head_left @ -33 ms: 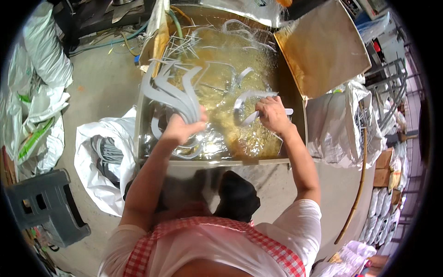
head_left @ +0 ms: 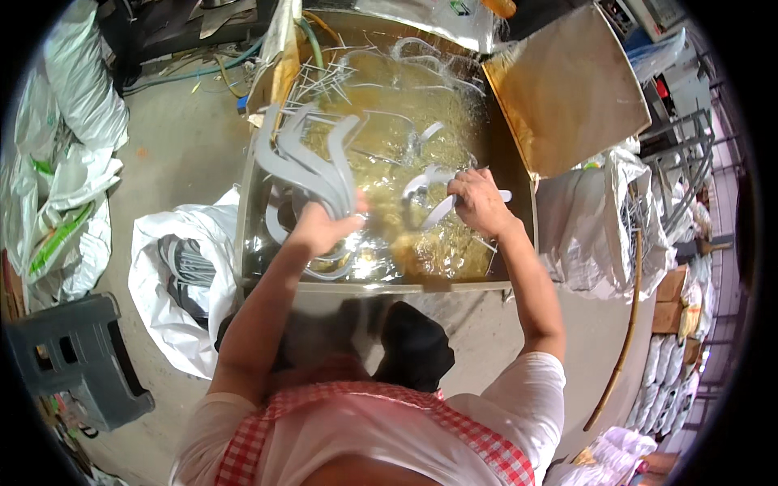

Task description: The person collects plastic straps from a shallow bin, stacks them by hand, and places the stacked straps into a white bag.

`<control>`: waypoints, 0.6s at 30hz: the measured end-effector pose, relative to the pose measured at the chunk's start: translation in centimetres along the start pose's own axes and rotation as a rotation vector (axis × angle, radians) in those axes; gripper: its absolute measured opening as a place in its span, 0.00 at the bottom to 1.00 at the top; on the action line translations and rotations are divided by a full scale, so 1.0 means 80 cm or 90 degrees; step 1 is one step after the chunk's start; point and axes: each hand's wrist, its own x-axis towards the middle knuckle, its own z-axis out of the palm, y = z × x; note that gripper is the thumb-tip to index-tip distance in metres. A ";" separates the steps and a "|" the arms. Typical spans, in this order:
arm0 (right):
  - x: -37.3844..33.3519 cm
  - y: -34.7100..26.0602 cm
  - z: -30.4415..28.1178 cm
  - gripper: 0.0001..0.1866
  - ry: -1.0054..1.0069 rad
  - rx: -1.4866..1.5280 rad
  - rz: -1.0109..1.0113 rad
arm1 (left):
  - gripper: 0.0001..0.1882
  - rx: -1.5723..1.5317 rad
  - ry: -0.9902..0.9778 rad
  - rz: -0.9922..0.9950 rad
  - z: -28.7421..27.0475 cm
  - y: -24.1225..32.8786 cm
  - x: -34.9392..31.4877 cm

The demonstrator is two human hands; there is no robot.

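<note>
Over the left side of a water-filled tank point(head_left: 381, 286), my left hand point(head_left: 326, 231) is closed around a bunch of curved grey plastic strips point(head_left: 312, 166), whose bent ends fan out away from me. On the right, my right hand point(head_left: 480, 202) grips one curved grey strip point(head_left: 440, 212) just above the water; its short end sticks out to the right of my fingers. Another curved piece point(head_left: 417, 182) lies in the water beside that hand. Several more pieces float or sit in the yellowish water point(head_left: 381, 105), and thin sticks point(head_left: 328, 79) lie heaped at the far left.
A white sack point(head_left: 154, 300) holding similar grey pieces stands left of the tank. A stained board point(head_left: 571, 89) leans at the tank's far right corner. Full white sacks point(head_left: 592, 219), a bamboo pole point(head_left: 628, 348) and a dark plastic stool point(head_left: 81, 356) stand around. A green hose point(head_left: 312, 44) enters the tank.
Both hands stay almost in place, each keeping its hold. The strip in my right hand has shifted slightly, and the curved piece in the water beside it looks different in position.
</note>
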 end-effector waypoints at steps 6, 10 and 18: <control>0.071 -0.040 0.016 0.10 0.144 0.232 -0.077 | 0.21 0.063 -0.165 0.146 0.031 0.004 -0.014; 0.079 -0.070 0.056 0.21 0.167 0.233 0.007 | 0.23 -0.335 -0.229 -0.004 0.032 0.012 -0.028; 0.113 -0.096 0.034 0.38 0.098 0.260 -0.192 | 0.27 -0.514 -0.403 -0.068 0.010 0.022 -0.034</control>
